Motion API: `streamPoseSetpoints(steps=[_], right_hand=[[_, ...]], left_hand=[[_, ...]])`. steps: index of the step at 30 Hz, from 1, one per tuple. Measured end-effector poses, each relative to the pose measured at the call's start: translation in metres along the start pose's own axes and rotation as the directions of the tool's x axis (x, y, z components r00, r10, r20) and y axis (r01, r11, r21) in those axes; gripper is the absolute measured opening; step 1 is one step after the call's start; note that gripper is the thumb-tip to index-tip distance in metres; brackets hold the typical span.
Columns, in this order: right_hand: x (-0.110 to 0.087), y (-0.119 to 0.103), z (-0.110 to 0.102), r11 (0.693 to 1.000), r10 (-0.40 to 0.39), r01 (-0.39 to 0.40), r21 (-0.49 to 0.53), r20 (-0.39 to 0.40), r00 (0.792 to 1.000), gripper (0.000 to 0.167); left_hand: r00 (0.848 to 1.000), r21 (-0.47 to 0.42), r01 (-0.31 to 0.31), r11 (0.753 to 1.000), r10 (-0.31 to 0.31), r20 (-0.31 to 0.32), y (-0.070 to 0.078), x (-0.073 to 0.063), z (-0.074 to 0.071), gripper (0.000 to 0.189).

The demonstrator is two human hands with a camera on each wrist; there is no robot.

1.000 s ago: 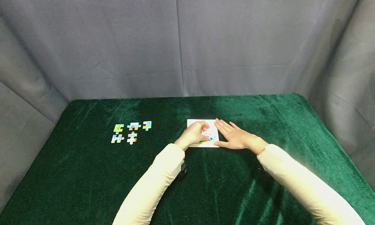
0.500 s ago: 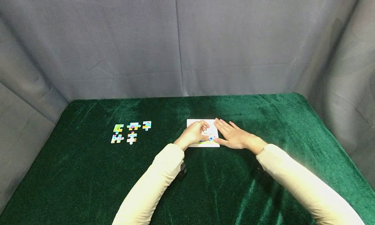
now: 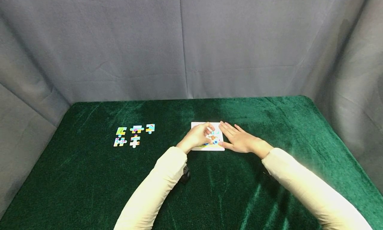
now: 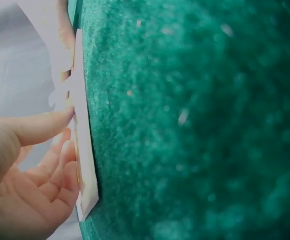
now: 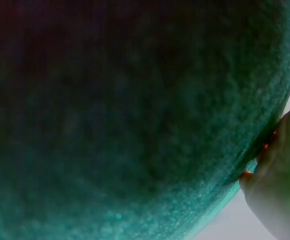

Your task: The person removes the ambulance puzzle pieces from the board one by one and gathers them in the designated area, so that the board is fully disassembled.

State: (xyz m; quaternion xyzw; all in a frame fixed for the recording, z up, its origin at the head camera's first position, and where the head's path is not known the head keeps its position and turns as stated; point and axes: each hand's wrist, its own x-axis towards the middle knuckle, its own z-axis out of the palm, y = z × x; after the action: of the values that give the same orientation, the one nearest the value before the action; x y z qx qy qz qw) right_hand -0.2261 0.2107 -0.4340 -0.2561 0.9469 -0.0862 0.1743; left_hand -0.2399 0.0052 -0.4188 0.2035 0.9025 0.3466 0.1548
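A white-bordered puzzle board [image 3: 195, 148] lies on the green cloth in front of the person. My left hand [image 3: 195, 136] reaches over its left part, fingers curled and thumb low. It grips a small puzzle piece [image 3: 213, 137] at the board's picture area. The left wrist view shows the left hand [image 4: 32, 165] at the board's edge [image 4: 87, 150], thumb tip against a pale tilted piece [image 4: 60, 94]. The exact finger contact is partly hidden. My right hand [image 3: 239, 139] lies with straight fingers along the board's right edge, thumb on its lower right corner.
Several loose puzzle pieces lie to the left, among them a green one [image 3: 121, 131], a purple one [image 3: 137, 129] and a blue-orange one [image 3: 150, 128]. The green cloth [image 3: 89, 176] covers the table. Grey curtains [image 3: 134, 43] hang behind and at both sides.
The piece by my left fingers, whitish with glare before, now shows orange and blue. The left thumb has shifted slightly left. My right hand stays at the board's edge, its thumb a little higher.
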Motion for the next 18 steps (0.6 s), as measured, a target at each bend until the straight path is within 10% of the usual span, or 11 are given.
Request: streamPoseSetpoints(steps=[18], right_hand=[[0.0002, 0.0004, 0.0, 1.0, -0.001, 0.001, -0.005, -0.003, 1.0, 0.075]], left_hand=[[0.996, -0.002, -0.058, 0.998, 0.057, -0.064, 0.0019, -0.0037, -0.0012, 0.023]])
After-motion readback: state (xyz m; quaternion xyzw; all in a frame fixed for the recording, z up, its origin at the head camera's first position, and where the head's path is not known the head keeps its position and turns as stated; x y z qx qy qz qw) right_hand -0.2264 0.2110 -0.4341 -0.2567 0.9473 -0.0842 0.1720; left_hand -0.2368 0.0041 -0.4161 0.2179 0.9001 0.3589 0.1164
